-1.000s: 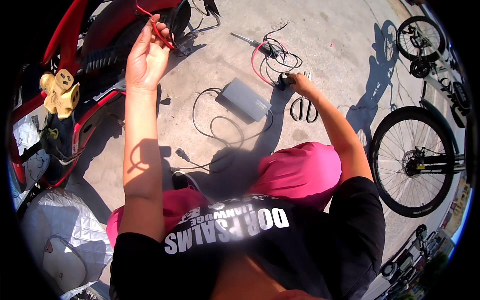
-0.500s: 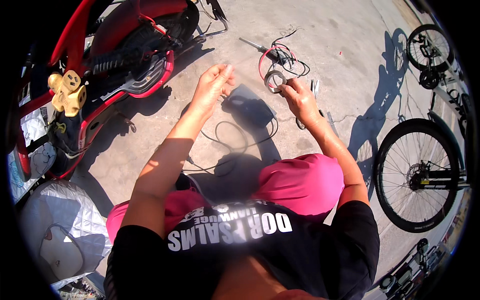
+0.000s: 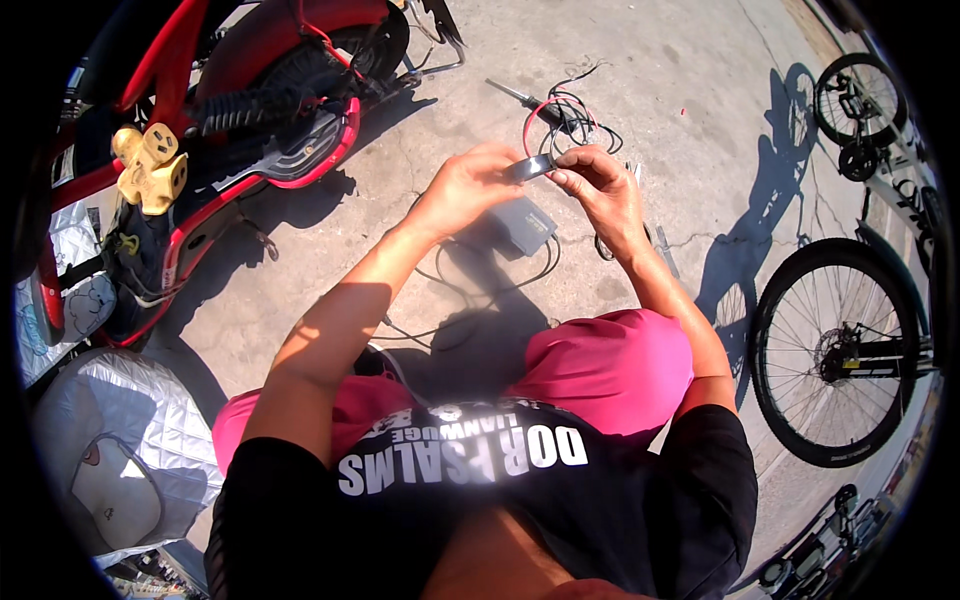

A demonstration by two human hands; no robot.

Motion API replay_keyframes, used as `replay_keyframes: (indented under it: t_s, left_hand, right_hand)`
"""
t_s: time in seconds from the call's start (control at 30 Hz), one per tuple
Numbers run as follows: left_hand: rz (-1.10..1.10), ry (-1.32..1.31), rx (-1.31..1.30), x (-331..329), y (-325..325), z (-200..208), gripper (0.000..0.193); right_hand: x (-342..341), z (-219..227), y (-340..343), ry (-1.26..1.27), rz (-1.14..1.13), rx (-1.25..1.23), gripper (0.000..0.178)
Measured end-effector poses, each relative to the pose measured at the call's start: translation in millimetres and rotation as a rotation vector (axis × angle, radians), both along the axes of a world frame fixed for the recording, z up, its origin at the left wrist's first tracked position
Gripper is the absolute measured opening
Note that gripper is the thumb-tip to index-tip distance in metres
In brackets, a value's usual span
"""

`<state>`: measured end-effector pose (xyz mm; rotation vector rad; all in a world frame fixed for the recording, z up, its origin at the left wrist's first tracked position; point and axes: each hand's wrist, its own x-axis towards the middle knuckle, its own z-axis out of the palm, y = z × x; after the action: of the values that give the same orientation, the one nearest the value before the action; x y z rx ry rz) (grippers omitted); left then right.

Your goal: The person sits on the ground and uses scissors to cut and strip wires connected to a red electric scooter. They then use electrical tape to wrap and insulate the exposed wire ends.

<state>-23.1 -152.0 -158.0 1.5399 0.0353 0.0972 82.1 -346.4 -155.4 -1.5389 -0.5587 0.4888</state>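
Both hands meet around a dark, shiny roll of tape (image 3: 529, 168) held above the concrete. My right hand (image 3: 606, 192) pinches the roll's right edge between thumb and fingers. At its left edge is my left hand (image 3: 468, 184), with slightly blurred fingers closed against the roll; the tape's loose end cannot be made out. Below the hands, a grey box-shaped power adapter (image 3: 524, 226) lies on the ground with a thin black cable (image 3: 470, 290) looping from it. Just beyond the hands rests a bundle of black and red wires (image 3: 580, 112) beside a metal-tipped tool (image 3: 512, 92) with a dark handle.
A red electric scooter (image 3: 345, 140) stands at the left, with yellow multi-outlet sockets (image 3: 150, 170) on it. Silver quilted covering (image 3: 165, 430) hangs at the lower left. To the right is a bicycle wheel (image 3: 835, 350). Scissors-like metal tools (image 3: 664, 250) lie past my right wrist.
My left hand has moved right and down to meet the roll of tape. The roll has turned from showing its open ring to showing its side edge.
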Motion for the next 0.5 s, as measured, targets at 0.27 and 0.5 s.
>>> replay_keyframes:
  t_s: [0.27, 0.5]
  left_hand:
    - [-0.014, -0.033, 0.412, -3, 8, 21, 0.021]
    - [-0.054, -0.136, 0.603, -2, 18, 24, 0.023]
  right_hand:
    - [7, 9, 5, 0.021, 0.090, -0.079, 0.012]
    - [0, 10, 11, -0.198, 0.078, -0.267, 0.010]
